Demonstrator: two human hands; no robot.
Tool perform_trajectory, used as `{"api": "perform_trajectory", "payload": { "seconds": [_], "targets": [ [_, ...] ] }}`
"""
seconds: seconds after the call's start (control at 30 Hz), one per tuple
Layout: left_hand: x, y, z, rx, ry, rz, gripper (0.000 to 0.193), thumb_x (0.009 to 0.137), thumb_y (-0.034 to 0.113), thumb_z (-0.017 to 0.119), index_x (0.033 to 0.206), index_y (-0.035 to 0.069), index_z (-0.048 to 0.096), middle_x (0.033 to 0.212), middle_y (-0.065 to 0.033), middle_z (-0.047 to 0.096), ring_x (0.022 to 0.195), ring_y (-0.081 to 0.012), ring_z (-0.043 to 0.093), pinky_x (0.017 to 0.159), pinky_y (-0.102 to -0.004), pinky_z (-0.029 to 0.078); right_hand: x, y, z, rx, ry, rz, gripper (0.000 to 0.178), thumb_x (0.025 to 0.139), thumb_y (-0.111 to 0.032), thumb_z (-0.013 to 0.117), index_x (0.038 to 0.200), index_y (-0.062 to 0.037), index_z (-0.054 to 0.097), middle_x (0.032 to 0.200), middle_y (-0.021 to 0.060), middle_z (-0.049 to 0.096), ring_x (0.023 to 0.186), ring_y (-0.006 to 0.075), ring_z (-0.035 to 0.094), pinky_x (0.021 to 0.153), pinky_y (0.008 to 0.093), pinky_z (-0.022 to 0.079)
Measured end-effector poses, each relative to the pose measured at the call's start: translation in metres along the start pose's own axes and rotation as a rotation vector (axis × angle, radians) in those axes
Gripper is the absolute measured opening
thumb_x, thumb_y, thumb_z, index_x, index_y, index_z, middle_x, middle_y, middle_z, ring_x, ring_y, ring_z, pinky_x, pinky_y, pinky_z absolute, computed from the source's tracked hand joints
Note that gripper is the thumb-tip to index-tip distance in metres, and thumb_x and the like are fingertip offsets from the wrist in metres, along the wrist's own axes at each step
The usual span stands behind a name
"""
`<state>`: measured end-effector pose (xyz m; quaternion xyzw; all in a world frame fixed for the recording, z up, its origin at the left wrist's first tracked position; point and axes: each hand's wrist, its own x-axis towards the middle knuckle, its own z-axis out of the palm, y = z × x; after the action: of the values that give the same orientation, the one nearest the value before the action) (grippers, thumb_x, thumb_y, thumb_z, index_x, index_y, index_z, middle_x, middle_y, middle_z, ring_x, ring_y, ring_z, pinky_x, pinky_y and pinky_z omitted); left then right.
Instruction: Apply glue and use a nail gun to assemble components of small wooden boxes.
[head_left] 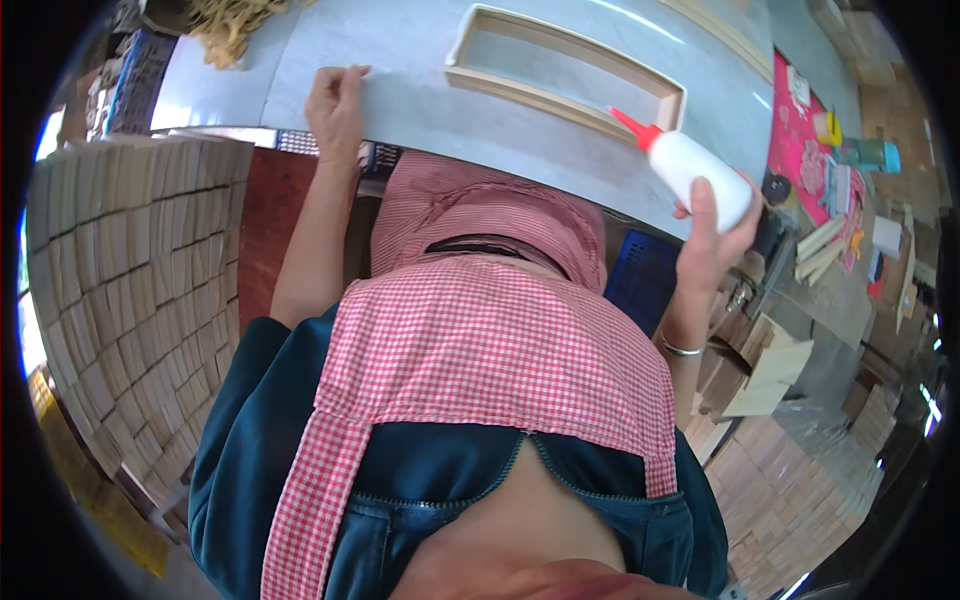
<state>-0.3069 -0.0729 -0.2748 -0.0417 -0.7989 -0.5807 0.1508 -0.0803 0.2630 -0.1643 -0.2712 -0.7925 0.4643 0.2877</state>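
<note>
My right hand (715, 235) is wrapped round a white squeeze bottle (697, 178) with a red pointed nozzle. The bottle is tilted, its tip toward the upper left, over the near right corner of a long rectangular wooden frame (540, 103). Whether the tip touches the wood I cannot tell. The frame lies on the grey-white tabletop (400, 110), with the table's surface showing inside it. To the left of the frame, apart from it, my left hand (335, 108) is at the table's near edge. Its fingers are curled closed, and nothing shows in them.
Curly pale strips (232, 28) lie in a heap at the far left. Tall stacks of wooden pieces (140, 290) stand at my left. On the right are a pink sheet (795, 140) with small items, a clear blue-capped bottle (868, 154) and a blue crate (640, 272) below the table.
</note>
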Motion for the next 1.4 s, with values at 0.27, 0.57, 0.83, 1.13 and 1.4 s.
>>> {"api": "perform_trajectory", "payload": {
  "seconds": [0.27,0.57,0.83,1.13,1.4],
  "targets": [
    [0.0,-0.003,-0.001,-0.085,-0.042,-0.087,0.025,0.1,0.022,0.061,0.084,0.003,0.062,0.077,-0.002,0.069,0.066,-0.0097,0.051,0.065,-0.0227,0.043,0.002,-0.016,0.114,0.275,-0.228,-0.165,0.057,0.082,-0.028,0.081,0.122,-0.0034,0.048,0.107,0.0153,0.06,0.081,0.0262,0.066,0.063,0.0322,0.057],
    [0.001,0.001,0.0,-0.006,-0.013,-0.123,0.042,0.101,0.029,0.062,0.068,0.003,0.061,0.063,0.0,0.061,0.057,-0.0088,0.043,0.057,-0.0229,0.039,0.01,-0.014,0.118,0.083,-0.211,-0.344,0.053,0.082,-0.026,0.081,0.119,-0.0034,0.05,0.103,0.0155,0.063,0.081,0.0273,0.066,0.065,0.0341,0.057],
    [0.0,0.001,0.0,0.018,-0.022,-0.14,0.047,0.1,0.034,0.066,0.065,0.003,0.06,0.064,0.0005,0.062,0.057,-0.0076,0.041,0.055,-0.0221,0.036,0.01,-0.005,0.068,-0.071,-0.131,-0.345,0.051,0.081,-0.024,0.082,0.118,-0.0026,0.052,0.103,0.0153,0.064,0.081,0.0274,0.066,0.068,0.0366,0.056],
    [0.003,-0.01,0.001,-0.017,0.009,-0.07,0.047,0.099,0.033,0.068,0.064,0.004,0.057,0.072,-0.0017,0.07,0.059,-0.0073,0.045,0.058,-0.0211,0.038,0.003,0.007,0.009,-0.162,-0.008,-0.213,0.052,0.082,-0.023,0.082,0.12,-0.0012,0.053,0.105,0.0156,0.064,0.085,0.0265,0.064,0.073,0.0369,0.055],
    [0.0,0.0,-0.001,0.078,0.007,-0.09,0.042,0.099,0.032,0.068,0.068,0.006,0.058,0.076,-0.0035,0.072,0.063,-0.0077,0.051,0.063,-0.0206,0.042,-0.001,0.021,-0.031,-0.207,0.088,-0.081,0.051,0.084,-0.024,0.082,0.119,-0.0004,0.054,0.105,0.0162,0.064,0.088,0.0274,0.063,0.078,0.0378,0.054]
  ]
}}
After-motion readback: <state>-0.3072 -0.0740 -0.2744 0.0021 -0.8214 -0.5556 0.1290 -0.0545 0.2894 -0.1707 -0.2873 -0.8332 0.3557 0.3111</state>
